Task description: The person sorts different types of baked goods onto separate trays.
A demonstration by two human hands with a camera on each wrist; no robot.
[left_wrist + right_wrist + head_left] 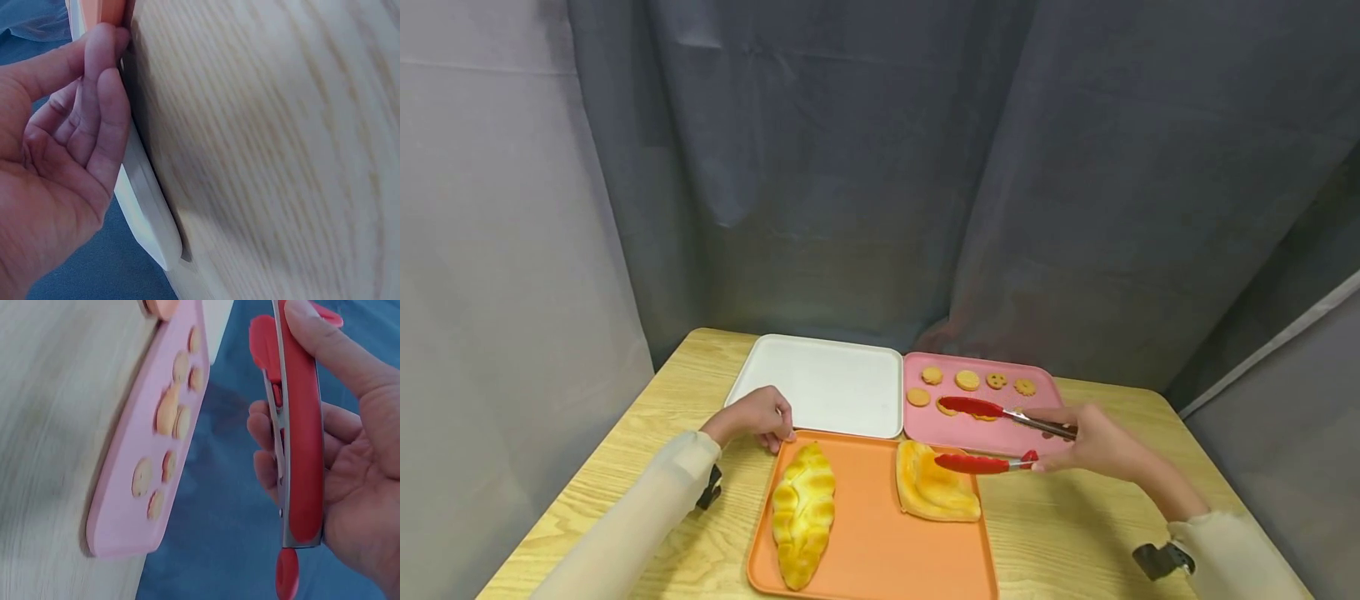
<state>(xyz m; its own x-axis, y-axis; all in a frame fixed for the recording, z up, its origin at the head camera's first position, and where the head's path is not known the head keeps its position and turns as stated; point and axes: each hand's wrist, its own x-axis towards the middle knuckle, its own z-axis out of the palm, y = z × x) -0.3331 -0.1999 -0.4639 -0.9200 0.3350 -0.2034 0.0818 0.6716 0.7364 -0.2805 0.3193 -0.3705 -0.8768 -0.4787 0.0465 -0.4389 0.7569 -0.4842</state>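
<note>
My left hand [758,417] pinches the upper left corner of an orange tray [868,542]; in the left wrist view, thumb and fingers meet at the tray's edge [110,11]. A braided bread loaf [803,517] lies along the tray's left side. A flat, golden, folded-looking pastry [931,496] lies at its upper right. Red-tipped tongs [304,444] are gripped in my right hand [1096,446]. Their arms are spread apart, one red tip overlapping the pastry in the head view, the other overlapping the cookies. Nothing shows between the tips.
Behind the orange tray stand a bare white tray [827,383] and, to its right, a pink tray [936,429] with several cookies [967,380]. All sit on a wooden table [700,533]. Grey curtains [835,167] hang behind and at both sides.
</note>
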